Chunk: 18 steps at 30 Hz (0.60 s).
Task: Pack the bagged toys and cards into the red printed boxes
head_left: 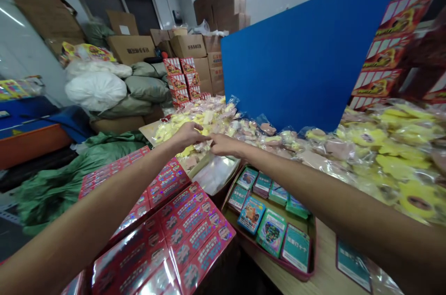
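Both my arms reach forward over the table. My left hand (188, 134) and my right hand (223, 144) meet at their fingertips above a pile of small clear bags with yellow and pink toys (205, 121). Both hands have their fingers pinched together on something small that I cannot make out. Just below the hands lies a clear plastic bag (214, 174). Under my left forearm are stacked red shiny boxes (181, 234). Under my right forearm sits a tray of teal card packs (270, 220).
A blue upright board (306, 58) stands behind the toy pile. More bagged yellow toys (400, 155) cover the right side. Red display boxes (390, 49) rise far right. Cardboard cartons (188, 46), filled sacks (97, 90) and a green sheet (62, 183) crowd the left.
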Tool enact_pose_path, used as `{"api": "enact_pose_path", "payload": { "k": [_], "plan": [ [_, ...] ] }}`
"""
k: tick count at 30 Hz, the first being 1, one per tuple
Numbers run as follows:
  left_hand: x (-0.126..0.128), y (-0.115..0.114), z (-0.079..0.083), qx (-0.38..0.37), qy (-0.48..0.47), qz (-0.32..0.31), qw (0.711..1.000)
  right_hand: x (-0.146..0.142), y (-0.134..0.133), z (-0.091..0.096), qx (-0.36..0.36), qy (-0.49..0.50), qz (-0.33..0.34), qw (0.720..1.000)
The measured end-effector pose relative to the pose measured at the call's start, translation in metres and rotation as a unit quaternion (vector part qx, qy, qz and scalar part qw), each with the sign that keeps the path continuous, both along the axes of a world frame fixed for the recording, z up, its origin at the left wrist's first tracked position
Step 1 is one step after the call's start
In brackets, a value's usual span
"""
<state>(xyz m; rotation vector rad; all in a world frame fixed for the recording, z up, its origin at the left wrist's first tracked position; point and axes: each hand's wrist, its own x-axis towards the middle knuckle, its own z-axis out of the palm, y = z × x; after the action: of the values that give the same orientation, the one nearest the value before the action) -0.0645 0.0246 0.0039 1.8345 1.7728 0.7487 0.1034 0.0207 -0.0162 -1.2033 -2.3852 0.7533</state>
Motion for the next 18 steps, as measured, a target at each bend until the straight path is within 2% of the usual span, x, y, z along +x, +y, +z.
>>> {"api": "enact_pose_path", "payload": {
  "k": [5,9,14,18],
  "plan": [
    [0.001,0.001,-0.009,-0.020,-0.115,-0.013,0.993,-0.004,0.001,-0.003,-0.029,0.038,-0.042,0.998],
    [-0.002,-0.003,-0.010,-0.049,-0.136,-0.031,0.989,-0.005,0.002,-0.008,-0.068,0.092,-0.081,0.990],
    [-0.008,-0.017,-0.005,-0.131,-0.069,-0.083,0.985,-0.009,0.006,-0.019,-0.134,0.184,-0.102,0.968],
    [-0.007,-0.026,-0.005,-0.179,0.039,-0.129,0.975,0.000,0.011,-0.026,-0.135,0.236,-0.138,0.952]
  ]
}}
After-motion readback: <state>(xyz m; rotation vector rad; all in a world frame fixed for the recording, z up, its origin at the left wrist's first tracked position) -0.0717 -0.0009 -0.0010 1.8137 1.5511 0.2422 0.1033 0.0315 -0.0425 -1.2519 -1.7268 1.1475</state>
